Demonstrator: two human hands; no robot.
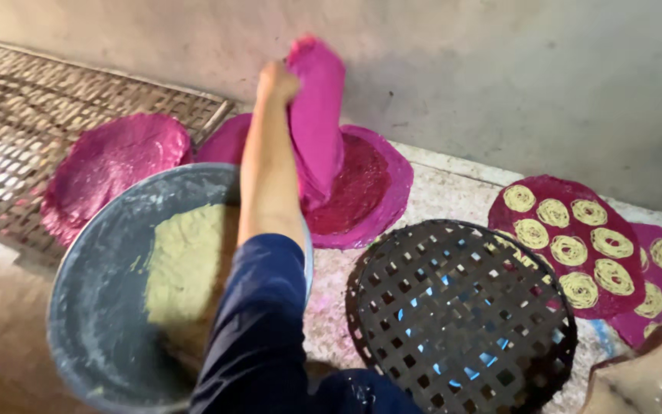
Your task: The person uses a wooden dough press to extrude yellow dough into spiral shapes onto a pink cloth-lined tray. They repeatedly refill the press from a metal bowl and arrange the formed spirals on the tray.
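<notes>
My left hand (277, 80) reaches far forward on a bare forearm with a dark blue sleeve, shut on the top edge of a limp pink sheet (317, 115). The sheet hangs down to a stack of round pink discs (377, 192) on the floor by the wall. Under my arm is a grey metal bowl (86, 299) holding yellow-green paste (185, 268). A blurred skin-coloured shape at the lower right corner looks like my right hand (637, 379); its fingers are not visible.
A dark round lattice tray (461, 314) lies at centre right with blue showing through its holes. Right of it lie dark pink discs with yellow spirals (568, 245). Another pink disc (109, 169) rests on a woven bamboo mat (9, 115) at left. A grey wall (499, 69) runs behind.
</notes>
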